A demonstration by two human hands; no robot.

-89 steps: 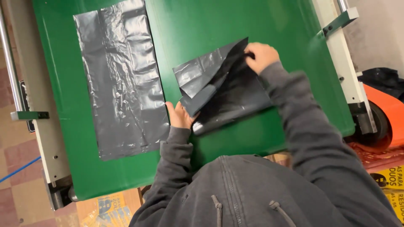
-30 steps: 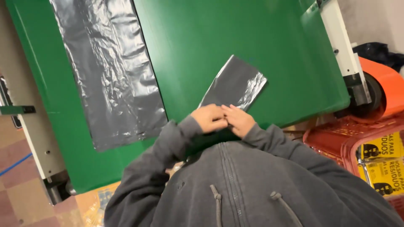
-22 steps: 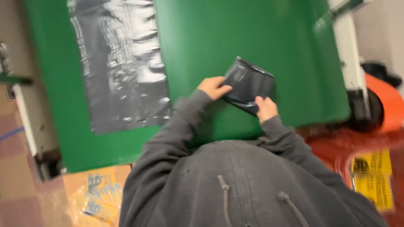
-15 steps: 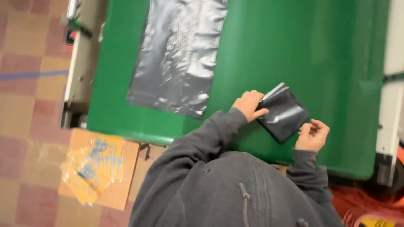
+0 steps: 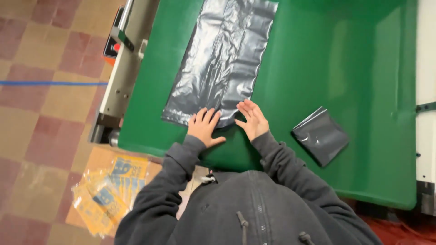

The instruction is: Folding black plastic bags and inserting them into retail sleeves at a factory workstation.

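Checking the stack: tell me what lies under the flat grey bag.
Only the green table shows around the flat grey bag; both hands press its near edge. Anything beneath is covered.

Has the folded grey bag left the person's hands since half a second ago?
Yes. The folded grey bag now lies alone on the green table, right of the right hand.

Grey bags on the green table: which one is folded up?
The small bag to the right of the hands, a compact folded square that nobody touches. The big bag lies spread flat, with both hands at its near edge.
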